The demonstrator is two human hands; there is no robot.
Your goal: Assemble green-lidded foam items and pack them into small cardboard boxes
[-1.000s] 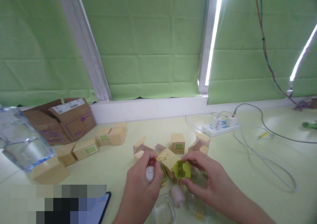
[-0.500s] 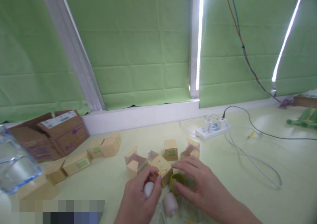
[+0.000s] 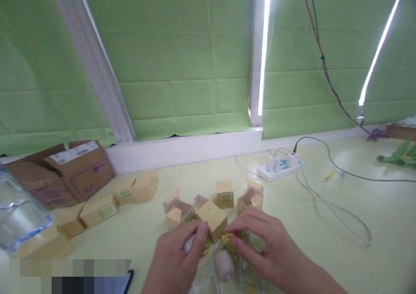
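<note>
Has brought the green cup-shaped piece [image 3: 230, 247] down with the right hand [image 3: 266, 246] over the last second, from held up beside the dotted box [image 3: 211, 216] to lower, just in front of it. Has also drawn the left hand [image 3: 177, 255] back slightly from that box. Pinches a yellowish edge of the cup-shaped piece with the right grip, thumb against fingers; too blurred to tell strip from rim. Keeps the left grip closed around a white rounded piece [image 3: 189, 243], thumb and forefinger tips near each other, just beside a yellow-green bit [image 3: 207, 244]; cannot tell whether held.

Between the hands, a pinkish rounded piece [image 3: 224, 266] on the tabletop [image 3: 325, 259], near the cup-shaped piece. Closer to the camera, a left clear container [image 3: 204, 281] and a right clear container [image 3: 248, 270], both partly cut off or covered.

Beyond the hands, a left open box [image 3: 178, 211], a green-labelled box [image 3: 224, 194] and a right open box [image 3: 251, 196], around the dotted box. Farther left, small tan boxes [image 3: 100, 211] and a brown carton [image 3: 84, 172]. Farther right, a white power strip [image 3: 280, 169] with plugs and cables. Behind everything, green blinds [image 3: 182, 60].
</note>
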